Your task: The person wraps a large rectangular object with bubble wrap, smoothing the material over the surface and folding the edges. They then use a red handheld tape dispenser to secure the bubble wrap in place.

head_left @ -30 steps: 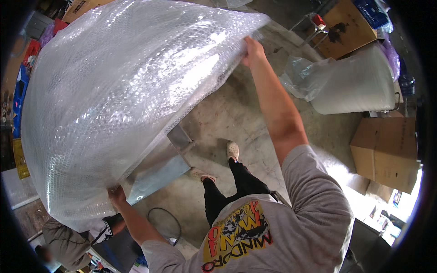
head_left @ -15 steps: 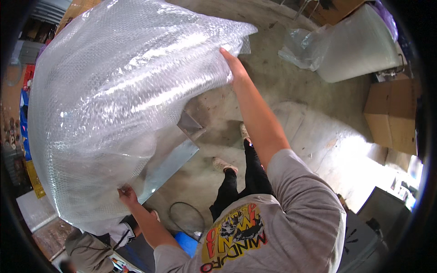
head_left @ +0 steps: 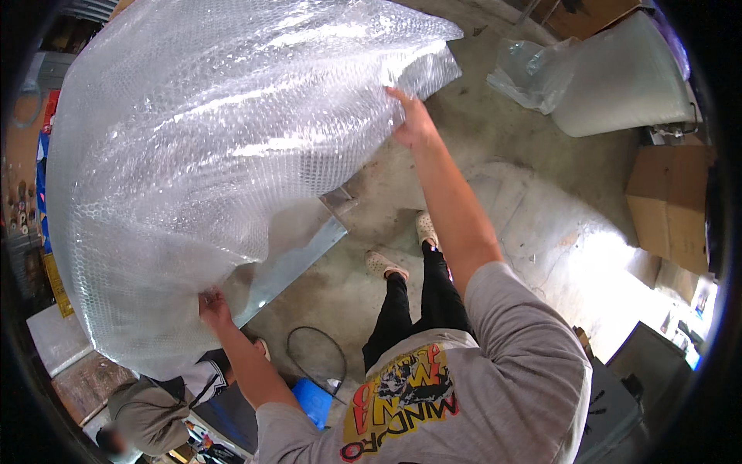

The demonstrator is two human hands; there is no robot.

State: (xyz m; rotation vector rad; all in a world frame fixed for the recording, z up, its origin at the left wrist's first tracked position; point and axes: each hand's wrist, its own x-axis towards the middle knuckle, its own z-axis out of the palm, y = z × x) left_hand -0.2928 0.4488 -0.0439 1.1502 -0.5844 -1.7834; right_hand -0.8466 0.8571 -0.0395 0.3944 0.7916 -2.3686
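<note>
A large sheet of clear bubble wrap point(head_left: 193, 147) spreads across the left half of the view, bulging upward. At its right edge my right hand point(head_left: 410, 116) grips the film, the arm stretched far forward. My left hand point(head_left: 214, 306) pinches the near edge of the same sheet, lower left. Between the hands, a flat metal-edged panel point(head_left: 297, 259) shows from under the wrap. Most of that panel and the surface beneath are covered by the film.
A big roll of wrap point(head_left: 622, 81) lies at the far right, above a cardboard box point(head_left: 671, 205). Another person point(head_left: 151, 414) is low at the left. A black cable point(head_left: 344, 352) loops on the concrete floor point(head_left: 495, 201) by a blue object point(head_left: 313, 402).
My right hand has moved slightly right and down, with the sheet's far corner drawn further right. The left hand has risen slightly, still pinching the near edge.
</note>
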